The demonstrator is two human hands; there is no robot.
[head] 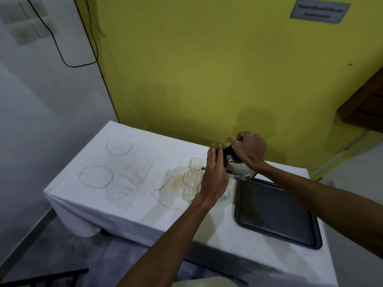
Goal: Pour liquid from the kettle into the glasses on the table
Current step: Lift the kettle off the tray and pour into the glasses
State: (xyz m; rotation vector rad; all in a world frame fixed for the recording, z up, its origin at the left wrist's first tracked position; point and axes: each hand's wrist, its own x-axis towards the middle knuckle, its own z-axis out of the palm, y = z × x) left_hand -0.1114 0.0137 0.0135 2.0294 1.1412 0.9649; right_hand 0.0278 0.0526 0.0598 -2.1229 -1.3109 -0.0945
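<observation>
Setting: institutional room, likely an office or school refreshment corner, not a home kitchen. Evidence: printed sign plate [320, 11] on yellow wall [207, 69]; loose black cable [71, 66] on white side wall [41, 104]; table [132, 195] draped in ring-stained white cloth [68, 214]; dark serving tray [275, 216].

A single wide-angle view, worn on the head, looks forward and down from close above the table [116, 206]. It faces the yellow wall [207, 79] at 12 o'clock, with a white wall [51, 100] at 9 o'clock.
</observation>
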